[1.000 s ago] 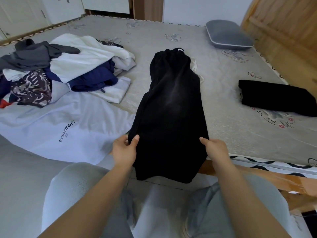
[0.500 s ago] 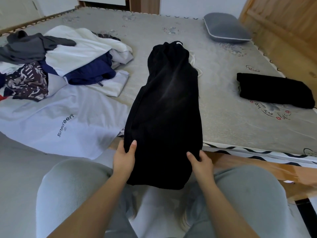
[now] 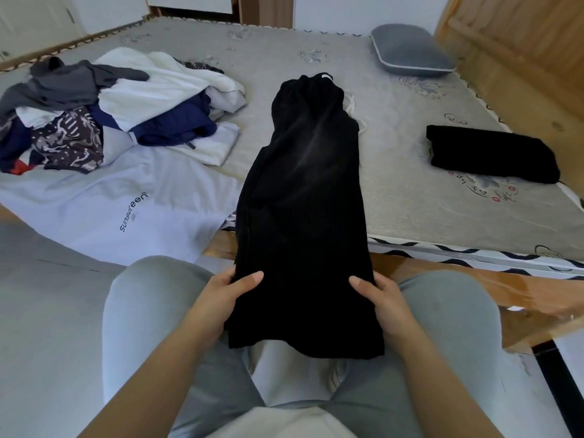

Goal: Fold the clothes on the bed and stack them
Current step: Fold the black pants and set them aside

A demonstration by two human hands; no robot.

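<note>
Both hands pinch the near end of the black garment (image 3: 303, 200): left hand (image 3: 226, 295) and right hand (image 3: 382, 298) at opposite edges, thumbs on top, forearms reaching forward over the knees.

Matt black cloth garment (image 3: 303, 197); glossy varnished wood bed frame (image 3: 467, 289); textured grey mattress (image 3: 426, 197).

It was a home bedroom: a wooden-framed bed (image 3: 537, 298) with grey patterned mattress (image 3: 410, 191), a grey pillow (image 3: 410, 52), heaped clothes (image 3: 120, 105).
</note>
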